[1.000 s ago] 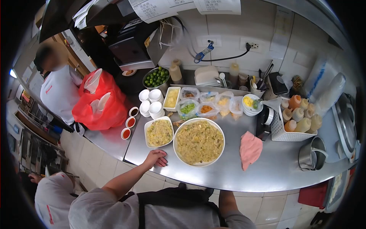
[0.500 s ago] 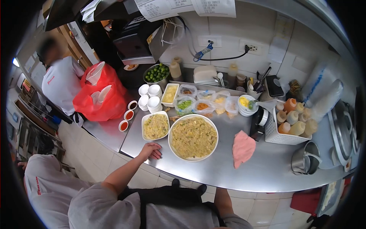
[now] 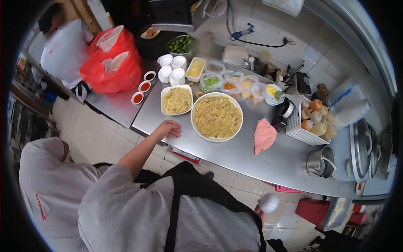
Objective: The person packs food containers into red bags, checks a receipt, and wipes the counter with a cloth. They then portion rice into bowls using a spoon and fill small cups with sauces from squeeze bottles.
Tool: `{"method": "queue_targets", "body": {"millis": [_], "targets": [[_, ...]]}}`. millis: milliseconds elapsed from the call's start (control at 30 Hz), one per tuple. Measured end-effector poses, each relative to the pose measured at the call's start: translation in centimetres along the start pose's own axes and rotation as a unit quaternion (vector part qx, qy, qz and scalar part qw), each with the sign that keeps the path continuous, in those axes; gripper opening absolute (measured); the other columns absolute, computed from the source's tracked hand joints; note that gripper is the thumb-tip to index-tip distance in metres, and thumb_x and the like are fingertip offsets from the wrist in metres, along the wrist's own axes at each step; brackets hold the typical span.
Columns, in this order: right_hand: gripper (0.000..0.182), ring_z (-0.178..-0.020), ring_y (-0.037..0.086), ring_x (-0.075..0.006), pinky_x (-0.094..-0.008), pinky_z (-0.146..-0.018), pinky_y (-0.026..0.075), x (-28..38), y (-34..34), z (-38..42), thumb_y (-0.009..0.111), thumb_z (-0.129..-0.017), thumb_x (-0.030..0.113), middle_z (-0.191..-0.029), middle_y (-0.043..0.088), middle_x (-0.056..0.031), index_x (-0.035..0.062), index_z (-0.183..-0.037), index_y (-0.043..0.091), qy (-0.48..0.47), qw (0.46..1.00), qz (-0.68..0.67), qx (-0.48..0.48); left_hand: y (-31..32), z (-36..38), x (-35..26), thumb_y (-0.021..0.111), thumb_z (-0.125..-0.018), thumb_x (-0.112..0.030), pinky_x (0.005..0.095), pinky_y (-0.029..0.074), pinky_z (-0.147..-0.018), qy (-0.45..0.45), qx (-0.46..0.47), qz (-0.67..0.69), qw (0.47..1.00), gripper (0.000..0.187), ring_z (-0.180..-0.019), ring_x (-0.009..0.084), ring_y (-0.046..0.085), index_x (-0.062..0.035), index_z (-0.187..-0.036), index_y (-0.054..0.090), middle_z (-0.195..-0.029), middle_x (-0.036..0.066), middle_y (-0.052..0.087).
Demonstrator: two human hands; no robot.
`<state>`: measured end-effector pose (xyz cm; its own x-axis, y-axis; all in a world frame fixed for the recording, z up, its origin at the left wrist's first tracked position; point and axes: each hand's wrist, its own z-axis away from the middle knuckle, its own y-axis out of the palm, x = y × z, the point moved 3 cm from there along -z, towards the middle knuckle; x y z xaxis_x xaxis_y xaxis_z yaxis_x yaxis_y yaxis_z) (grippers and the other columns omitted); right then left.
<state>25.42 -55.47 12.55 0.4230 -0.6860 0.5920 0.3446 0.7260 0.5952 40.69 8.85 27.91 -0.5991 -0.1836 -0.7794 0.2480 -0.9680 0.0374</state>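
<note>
My left hand (image 3: 170, 129) rests on the steel counter near its front edge, fingers loosely stretched out and nothing in them. Just beyond it are a squarish white bowl (image 3: 163, 110) of fried rice and a larger round white bowl (image 3: 194, 127), also full of fried rice. Low at my right side, below the counter, my right hand (image 3: 261, 213) is partly hidden behind my body. It holds a white bowl (image 3: 269, 203), whose rounded outside faces up.
Sauce cups (image 3: 137, 98) and red bags (image 3: 111, 77) stand at left. Behind are stacked white cups (image 3: 177, 77) and bagged toppings (image 3: 211, 81). Rightward lie a pink cloth (image 3: 265, 136), a basket of squeeze bottles (image 3: 304, 130) and a metal pitcher (image 3: 320, 161). Two co-workers (image 3: 67, 54) stand at left.
The view has shifted and turned, and my body leans rightward. My right hand has come into sight with the white bowl. My left hand stays on the counter.
</note>
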Motion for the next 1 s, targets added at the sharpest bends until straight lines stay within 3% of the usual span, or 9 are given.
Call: {"method": "queue_targets", "body": {"millis": [133,267,333,433,600,633,667,767,1000], "targets": [[0.027,-0.046,0.04,-0.0064,-0.0146,-0.037,0.028,6.0,3.5,2.4,0.054,-0.081,0.006,-0.071,0.054,-0.0079,-0.009,-0.102,0.046,-0.148,0.985,-0.074,-0.042,0.2,2.1,-4.3,0.059,-0.078,-0.022,0.0262,0.049,-0.05,0.018,0.07,-0.206,0.976,0.02,-0.057,0.0156,0.061,-0.0025,-0.079,0.061,-0.067,0.007,0.062],[0.037,-0.052,0.048,-0.0089,-0.0212,-0.042,0.037,13.9,12.3,0.5,0.055,-0.073,0.007,-0.077,0.056,-0.0058,0.0015,-0.109,0.047,-0.258,0.932,0.245,-0.067,-5.3,-2.6,-12.1,0.06,-0.075,-0.024,0.0299,0.05,-0.054,0.16,-0.104,-0.289,0.938,0.024,-0.061,0.0183,0.062,-0.0005,-0.083,0.063,-0.071,0.012,0.063],[0.048,-0.056,0.052,-0.013,-0.022,-0.046,0.041,16.1,13.7,-2.7,0.046,-0.07,0.0,-0.082,0.057,-0.0105,-0.0023,-0.117,0.041,-0.279,0.856,0.373,-0.225,-9.4,-7.0,-15.3,0.059,-0.075,-0.02,0.0322,0.048,-0.059,0.367,-0.292,-0.393,0.791,0.026,-0.066,0.0228,0.062,0.0,-0.091,0.062,-0.073,0.013,0.063],[0.052,-0.063,0.061,-0.0258,-0.0313,-0.044,0.049,17.9,13.3,-8.8,0.046,-0.07,-0.003,-0.096,0.056,-0.0226,-0.0023,-0.121,0.037,-0.28,0.751,0.498,-0.331,-14.8,-15.9,-17.4,0.062,-0.067,-0.034,0.0404,0.043,-0.083,0.298,-0.317,-0.448,0.781,0.052,-0.095,0.0322,0.057,-0.0039,-0.109,0.055,-0.101,0.02,0.059],[0.055,-0.058,0.062,-0.0299,-0.0358,-0.051,0.052,18.3,16.6,-10.9,0.061,-0.074,0.02,-0.085,0.059,-0.024,-0.0038,-0.118,0.04,-0.261,0.687,0.57,-0.367,-14.3,-18.2,-19.6,0.064,-0.064,-0.024,0.0406,0.046,-0.08,0.218,-0.359,-0.519,0.745,0.036,-0.093,0.033,0.058,-0.0017,-0.092,0.061,-0.095,0.02,0.06],[0.062,-0.08,0.06,-0.0374,-0.0399,-0.072,0.049,18.6,17.1,-10.7,0.063,-0.074,0.029,-0.094,0.058,-0.0266,-0.0046,-0.12,0.04,-0.3,0.502,0.7,-0.41,-15.0,-18.9,-19.6,0.063,-0.066,-0.021,0.0409,0.047,-0.079,0.218,-0.364,-0.523,0.739,0.031,-0.092,0.0325,0.059,-0.0016,-0.089,0.062,-0.094,0.019,0.061],[0.062,-0.094,0.053,-0.0423,-0.0413,-0.083,0.042,19.2,18.6,-9.7,0.062,-0.074,0.033,-0.099,0.057,-0.0266,-0.0058,-0.118,0.042,-0.363,0.474,0.697,-0.397,-15.1,-18.8,-19.8,0.061,-0.067,-0.019,0.0411,0.048,-0.078,0.196,-0.36,-0.526,0.745,0.028,-0.091,0.0324,0.059,-0.0012,-0.088,0.061,-0.092,0.02,0.061],[0.044,-0.09,0.055,-0.0382,-0.042,-0.078,0.044,24.1,23.1,-9.2,0.058,-0.078,0.026,-0.096,0.057,-0.0245,-0.0016,-0.111,0.05,-0.399,0.493,0.68,-0.367,-15.9,-18.3,-20.2,0.062,-0.065,-0.015,0.0381,0.052,-0.064,0.142,-0.337,-0.415,0.833,0.023,-0.072,0.0316,0.063,0.0004,-0.082,0.057,-0.084,0.019,0.062],[0.032,-0.09,0.056,-0.0346,-0.0383,-0.077,0.045,34.5,34.6,-15.2,0.059,-0.076,0.023,-0.096,0.059,-0.0169,0.0032,-0.101,0.058,-0.523,0.461,0.66,-0.28,-14.4,-14.6,-20.8,0.048,-0.072,-0.004,0.0413,0.05,-0.067,0.264,-0.473,-0.441,0.716,0.016,-0.075,0.0347,0.061,0.0,-0.087,0.054,-0.084,0.022,0.06]]}}
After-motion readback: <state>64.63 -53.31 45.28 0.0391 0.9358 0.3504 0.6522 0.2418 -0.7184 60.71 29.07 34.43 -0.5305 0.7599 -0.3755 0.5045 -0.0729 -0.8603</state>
